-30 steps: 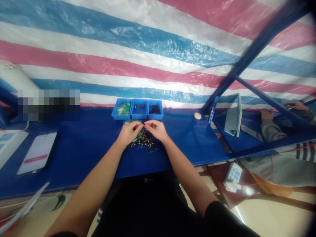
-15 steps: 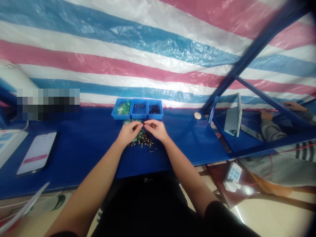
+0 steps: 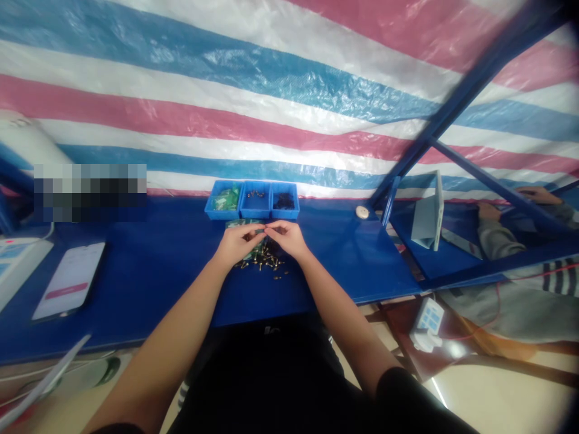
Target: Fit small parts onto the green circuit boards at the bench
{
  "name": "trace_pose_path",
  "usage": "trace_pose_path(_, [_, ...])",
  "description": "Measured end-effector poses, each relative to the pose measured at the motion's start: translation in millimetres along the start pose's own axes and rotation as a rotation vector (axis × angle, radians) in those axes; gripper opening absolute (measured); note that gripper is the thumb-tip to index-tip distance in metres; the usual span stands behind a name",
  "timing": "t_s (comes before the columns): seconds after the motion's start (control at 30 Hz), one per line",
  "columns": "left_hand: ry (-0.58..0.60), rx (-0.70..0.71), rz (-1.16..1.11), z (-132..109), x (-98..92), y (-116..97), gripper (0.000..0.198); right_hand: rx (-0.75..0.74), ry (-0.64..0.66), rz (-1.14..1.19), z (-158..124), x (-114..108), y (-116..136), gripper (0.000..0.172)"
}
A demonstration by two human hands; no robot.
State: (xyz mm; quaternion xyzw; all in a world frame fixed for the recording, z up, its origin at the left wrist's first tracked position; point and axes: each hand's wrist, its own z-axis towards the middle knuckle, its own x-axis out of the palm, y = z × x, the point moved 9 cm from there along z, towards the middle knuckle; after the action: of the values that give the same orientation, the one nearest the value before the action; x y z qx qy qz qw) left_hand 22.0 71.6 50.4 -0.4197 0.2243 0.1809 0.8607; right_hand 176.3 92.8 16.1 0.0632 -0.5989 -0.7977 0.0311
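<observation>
Head view, and both bare hands are meeting at the centre: the left hand (image 3: 235, 243) is bringing its fingertips against those of the right hand (image 3: 288, 238), right above the loose parts!

Wide or narrow, would you say?

Narrow, both of them; thumbs and forefingers are sitting close together. Whether a piece is hiding in that pinch I cannot tell, it is too small from up here

So which step are we watching?

Judging by the pose, the two hands are sharing some fine fingertip work, perhaps on one little part. The next move is calling for a steady grip on one side, a light touch on the other, and no knocking of the pile, I am reckoning

And where is that pile lying?

Just below the hands, on the near side: brass-coloured parts (image 3: 260, 263) are scattering across the blue table (image 3: 172, 259), a few straying towards the person

Going further out?

Three bins are standing side by side behind the hands: the left bin (image 3: 221, 215) is holding green pieces (image 3: 226, 198), the middle bin (image 3: 256, 213) a few brass-coloured ones, the right bin (image 3: 284, 214) dark pieces (image 3: 283, 201)
</observation>
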Motion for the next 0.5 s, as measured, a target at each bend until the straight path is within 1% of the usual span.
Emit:
trace_pose_path(0.1, [0.008,0.029,0.04,-0.1,1.7,-0.2,0.03,0.029,0.047,0.024,0.5,4.8,-2.7,0.03])
trace_pose_path(0.2, [-0.002,0.048,0.066,0.0,1.0,-1.3,0.026,0.027,0.074,0.03,-0.5,8.0,0.5,0.031])
trace_pose_path(0.4, [-0.047,0.022,0.056,0.7,-4.1,-2.2,0.024,0.017,-0.003,0.053,-0.2,-1.9,4.5,0.031])
trace_pose_path(0.5, [-0.059,0.013,0.063,1.0,-5.5,-2.4,0.024,-0.004,0.007,0.033,0.1,-2.0,5.4,0.031])
